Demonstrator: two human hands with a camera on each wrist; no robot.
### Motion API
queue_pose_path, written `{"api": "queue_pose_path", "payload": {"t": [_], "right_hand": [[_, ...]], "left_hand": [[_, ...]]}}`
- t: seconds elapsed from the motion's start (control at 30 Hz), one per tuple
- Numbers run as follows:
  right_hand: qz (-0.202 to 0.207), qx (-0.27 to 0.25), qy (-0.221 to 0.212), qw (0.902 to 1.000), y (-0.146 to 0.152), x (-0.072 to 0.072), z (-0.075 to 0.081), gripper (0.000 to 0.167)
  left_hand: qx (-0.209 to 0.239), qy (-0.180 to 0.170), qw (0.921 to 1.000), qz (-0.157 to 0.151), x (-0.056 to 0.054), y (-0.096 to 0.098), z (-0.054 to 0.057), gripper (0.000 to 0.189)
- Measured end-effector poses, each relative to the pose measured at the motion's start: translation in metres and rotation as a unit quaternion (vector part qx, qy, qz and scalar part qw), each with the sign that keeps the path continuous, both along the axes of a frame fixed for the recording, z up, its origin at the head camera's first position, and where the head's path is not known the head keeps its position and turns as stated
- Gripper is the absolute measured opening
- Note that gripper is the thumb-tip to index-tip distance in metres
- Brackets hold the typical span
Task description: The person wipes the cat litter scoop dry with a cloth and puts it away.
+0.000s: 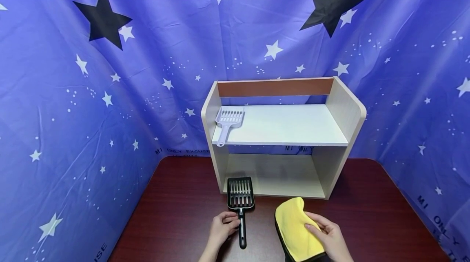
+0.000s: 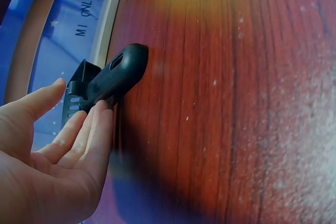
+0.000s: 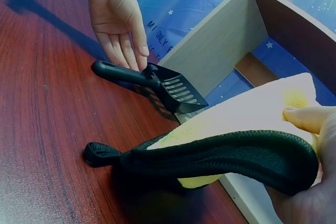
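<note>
A black slotted litter scoop lies with its head at the front edge of the lower shelf and its handle toward me. My left hand is beside that handle; in the left wrist view the fingertips meet it while the thumb stands apart. Whether the handle touches the table, I cannot tell. My right hand pinches a folded yellow cloth between thumb and fingers. The cloth has a black edge and a black loop, and is held above the table.
A two-tier wooden shelf stands at the back of the dark red table. On its upper board, at the left, lies a pale lilac slotted scoop. Blue star-printed curtains surround the table.
</note>
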State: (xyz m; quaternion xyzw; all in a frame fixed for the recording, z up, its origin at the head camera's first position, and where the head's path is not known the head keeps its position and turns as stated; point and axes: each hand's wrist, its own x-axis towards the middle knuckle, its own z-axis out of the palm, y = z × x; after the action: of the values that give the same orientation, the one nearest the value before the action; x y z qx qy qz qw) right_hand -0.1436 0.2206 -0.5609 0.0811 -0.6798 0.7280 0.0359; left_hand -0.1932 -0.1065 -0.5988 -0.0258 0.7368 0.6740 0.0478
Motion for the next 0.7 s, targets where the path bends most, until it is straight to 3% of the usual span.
{"api": "queue_pose_path", "payload": {"t": [0.43, 0.7], "right_hand": [[0.005, -0.004, -0.006, 1.0, -0.001, -0.0001, -0.0001, 0.036], [-0.003, -0.018, -0.002, 0.9998, -0.0007, 0.0007, 0.0007, 0.037]], "left_hand": [[0.01, -0.007, 0.9998, -0.016, -0.0039, 0.005, -0.0079, 0.038], [-0.009, -0.017, 0.9998, 0.0, -0.0042, 0.0064, -0.0064, 0.038]]}}
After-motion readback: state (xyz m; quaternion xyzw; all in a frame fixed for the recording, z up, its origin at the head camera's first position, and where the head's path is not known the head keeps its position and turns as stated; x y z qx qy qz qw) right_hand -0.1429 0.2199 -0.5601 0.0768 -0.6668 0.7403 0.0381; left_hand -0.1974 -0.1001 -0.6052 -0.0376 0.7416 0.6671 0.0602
